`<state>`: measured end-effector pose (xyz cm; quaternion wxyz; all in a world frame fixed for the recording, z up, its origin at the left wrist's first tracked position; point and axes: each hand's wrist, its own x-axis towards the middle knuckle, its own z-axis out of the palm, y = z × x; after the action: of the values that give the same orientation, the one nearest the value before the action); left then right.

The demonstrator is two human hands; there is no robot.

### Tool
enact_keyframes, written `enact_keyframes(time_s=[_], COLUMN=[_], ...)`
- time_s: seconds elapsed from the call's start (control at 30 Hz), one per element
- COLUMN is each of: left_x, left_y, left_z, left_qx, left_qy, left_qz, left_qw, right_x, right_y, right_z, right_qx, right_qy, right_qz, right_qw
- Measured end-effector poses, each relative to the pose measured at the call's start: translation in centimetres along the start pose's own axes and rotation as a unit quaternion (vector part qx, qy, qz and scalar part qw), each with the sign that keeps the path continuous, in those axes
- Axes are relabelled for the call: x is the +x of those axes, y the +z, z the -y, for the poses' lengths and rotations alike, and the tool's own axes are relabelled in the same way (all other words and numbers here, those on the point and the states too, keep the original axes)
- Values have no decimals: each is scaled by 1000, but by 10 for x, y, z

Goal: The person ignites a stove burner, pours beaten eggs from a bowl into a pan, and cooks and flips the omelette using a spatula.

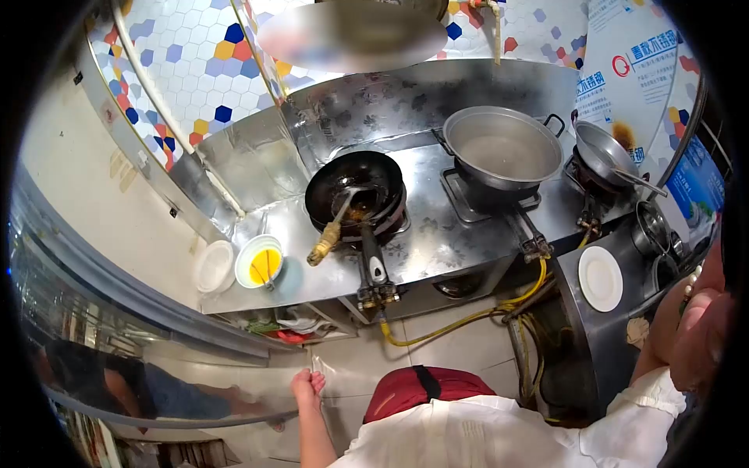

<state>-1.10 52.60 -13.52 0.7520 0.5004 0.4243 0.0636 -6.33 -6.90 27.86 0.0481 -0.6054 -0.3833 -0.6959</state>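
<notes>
My left hand (307, 386) hangs low over the floor, its fingers loosely curled in, with nothing visible in them. My right arm reaches to the right edge, near a white bead bracelet (691, 288); the skin beyond it (713, 269) is cut off and its fingers are hidden. On the left burner rests a black wok (335, 175) with a dark handle and some oil at the bottom. A wooden-handled spatula (331, 232) leans in it. A white bowl (248, 248) of yellow beaten egg, with chopsticks in it, stands at the counter's left end.
A large grey pot (460, 160) with cloudy liquid sits on the middle burner, and a smaller pan (601, 152) farther right. A white plate (601, 279) lies on the right counter near metal containers (651, 226). Yellow gas hoses (437, 338) run below the stove.
</notes>
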Motion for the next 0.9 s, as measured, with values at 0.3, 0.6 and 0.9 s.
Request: enact_keyframes(time_s=[0.3,0.6,0.9], left_x=[82,39,1], left_y=[47,51,87], left_z=[-15,-16,-38], left_qx=[7,50,37], left_qy=[57,-13,57], left_qz=[138,51,-24], left_qw=[989,997,997], right_x=[19,15,-24], right_y=[26,66,150], right_z=[13,-16,-78], right_qx=[-4,124,273], right_qy=[-63,-68,-14], right_qz=[7,-23,-65], right_qw=[998,990,960])
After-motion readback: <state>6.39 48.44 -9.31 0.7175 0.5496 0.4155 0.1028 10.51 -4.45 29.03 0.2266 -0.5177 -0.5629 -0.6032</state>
